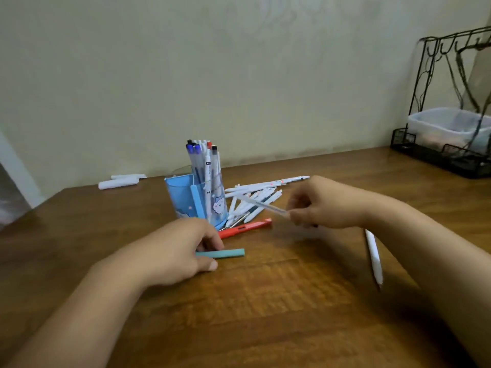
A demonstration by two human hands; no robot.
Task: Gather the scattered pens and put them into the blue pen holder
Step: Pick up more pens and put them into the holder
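Observation:
The blue pen holder point(186, 197) stands on the wooden table point(265, 301), with several pens point(203, 163) upright in it. A pile of white pens point(255, 197) lies just right of it, and a red pen point(245, 227) rests in front. My left hand point(180, 251) lies on the table with its fingers closed on one end of a teal pen point(225, 253). My right hand point(324, 205) is raised over the table, pinching a clear pen point(263, 205) that points left toward the holder. A lone white pen point(374, 254) lies by my right forearm.
A black wire rack point(451, 107) with a clear plastic box point(446, 128) stands at the back right corner. Two white rolled items point(119, 181) lie at the back left by the wall. The table's left edge runs diagonally at far left.

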